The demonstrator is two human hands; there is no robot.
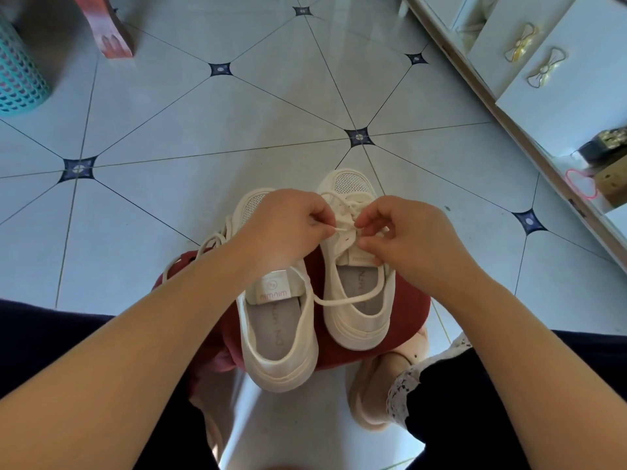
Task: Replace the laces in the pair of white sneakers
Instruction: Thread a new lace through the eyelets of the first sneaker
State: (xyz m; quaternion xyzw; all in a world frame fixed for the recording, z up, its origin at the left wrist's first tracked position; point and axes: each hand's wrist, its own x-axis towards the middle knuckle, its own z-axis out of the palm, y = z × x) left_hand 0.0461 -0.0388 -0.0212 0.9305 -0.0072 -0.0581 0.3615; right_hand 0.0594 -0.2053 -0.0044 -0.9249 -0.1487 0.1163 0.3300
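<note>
Two white sneakers stand side by side on a round red stool [410,310], toes pointing away from me. Over the right sneaker [356,300], my left hand [285,228] pinches the tip of a white lace [339,301] near the eyelets. My right hand [414,239] holds the right edge of that shoe's lace area beside the tongue, fingers curled. A slack loop of the lace droops across the gap between the shoes. The left sneaker [281,337] lies partly under my left forearm, with loose lace trailing off its left side.
The floor is pale tile with dark diamond insets. A teal plastic basket [17,72] stands at the far left, a red furniture leg [108,32] beside it. A white cabinet with bow handles [529,56] runs along the right. My slippered foot [376,385] rests below the stool.
</note>
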